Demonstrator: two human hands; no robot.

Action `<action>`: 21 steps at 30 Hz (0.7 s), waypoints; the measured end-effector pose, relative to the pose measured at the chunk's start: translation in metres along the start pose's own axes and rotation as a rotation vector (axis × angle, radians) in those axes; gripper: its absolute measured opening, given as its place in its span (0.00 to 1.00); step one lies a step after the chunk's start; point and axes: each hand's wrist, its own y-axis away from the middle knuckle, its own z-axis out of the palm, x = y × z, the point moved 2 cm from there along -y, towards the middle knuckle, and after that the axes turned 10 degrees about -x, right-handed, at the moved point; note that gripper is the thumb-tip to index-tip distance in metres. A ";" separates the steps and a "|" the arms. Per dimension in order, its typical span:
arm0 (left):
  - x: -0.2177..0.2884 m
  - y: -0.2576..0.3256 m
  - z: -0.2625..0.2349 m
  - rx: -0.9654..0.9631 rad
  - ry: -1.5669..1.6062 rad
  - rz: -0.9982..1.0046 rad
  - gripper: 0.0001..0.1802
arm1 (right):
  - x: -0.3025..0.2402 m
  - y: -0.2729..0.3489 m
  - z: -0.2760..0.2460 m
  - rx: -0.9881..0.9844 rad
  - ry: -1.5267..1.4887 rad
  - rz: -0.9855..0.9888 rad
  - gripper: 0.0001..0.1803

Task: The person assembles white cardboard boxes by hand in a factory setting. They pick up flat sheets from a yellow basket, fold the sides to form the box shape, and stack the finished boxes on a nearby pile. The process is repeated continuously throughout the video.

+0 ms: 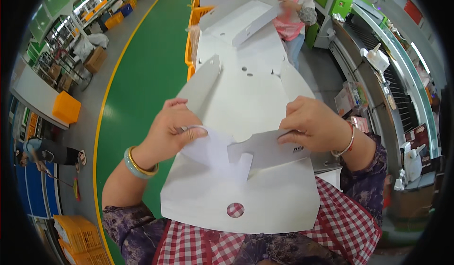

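Note:
A large white die-cut cardboard box blank (246, 109) lies open in front of me, with a round hole near its front edge. My left hand (172, 128) pinches a white flap on the blank's left side and wears a green bangle and a gold one at the wrist. My right hand (314, 123) grips a folded grey-white flap (265, 147) on the right; a thin bracelet sits on that wrist. The two flaps meet between my hands. A side panel (201, 83) of the blank stands up at the left.
Another person in a pink apron (293, 14) folds a similar white box (241, 17) at the far end. Orange crates (191, 33) line the left of the bench. A conveyor machine (392, 71) runs along the right. Green floor with a yellow line lies to the left.

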 end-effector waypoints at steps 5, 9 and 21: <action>-0.003 0.006 0.000 0.019 0.012 -0.031 0.09 | 0.001 -0.006 0.001 -0.033 -0.049 -0.025 0.13; -0.002 -0.004 -0.007 -0.002 -0.040 0.042 0.08 | 0.002 -0.015 0.004 -0.040 -0.034 -0.079 0.13; 0.015 -0.029 -0.019 -0.321 -0.205 -0.065 0.14 | 0.000 -0.020 -0.001 -0.056 -0.044 0.039 0.13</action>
